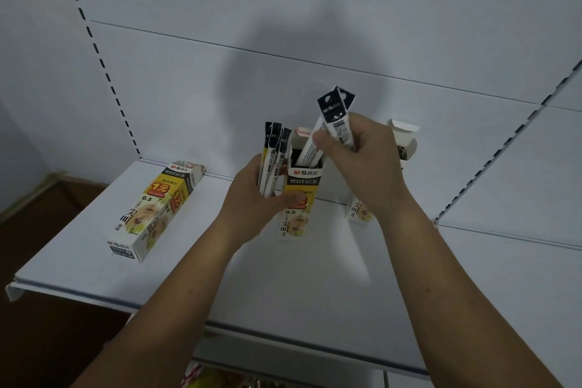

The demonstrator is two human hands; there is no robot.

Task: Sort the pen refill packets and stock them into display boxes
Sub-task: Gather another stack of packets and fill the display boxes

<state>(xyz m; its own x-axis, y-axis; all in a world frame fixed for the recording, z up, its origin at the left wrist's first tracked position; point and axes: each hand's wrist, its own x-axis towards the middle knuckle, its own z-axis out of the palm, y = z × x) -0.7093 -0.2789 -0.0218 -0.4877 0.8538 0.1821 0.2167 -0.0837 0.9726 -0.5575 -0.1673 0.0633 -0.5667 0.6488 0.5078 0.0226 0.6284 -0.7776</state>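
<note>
An upright yellow and white display box [299,198] stands open on the white shelf [94,249]. My left hand [252,198] grips a small bunch of black-topped refill packets [273,154] beside the box, with its thumb pressed on the box front. My right hand [362,161] pinches two or three refill packets [333,116] whose lower ends are inside the open top of the box. A second box [154,211] of the same kind lies flat on the left of the shelf. A third box [403,142] stands behind my right hand, mostly hidden.
The shelf has a white back panel [315,25] and slotted uprights [104,66] on the left and right. A brown floor [47,230] shows at the lower left. Colourful goods [214,378] peek out below the shelf's front edge.
</note>
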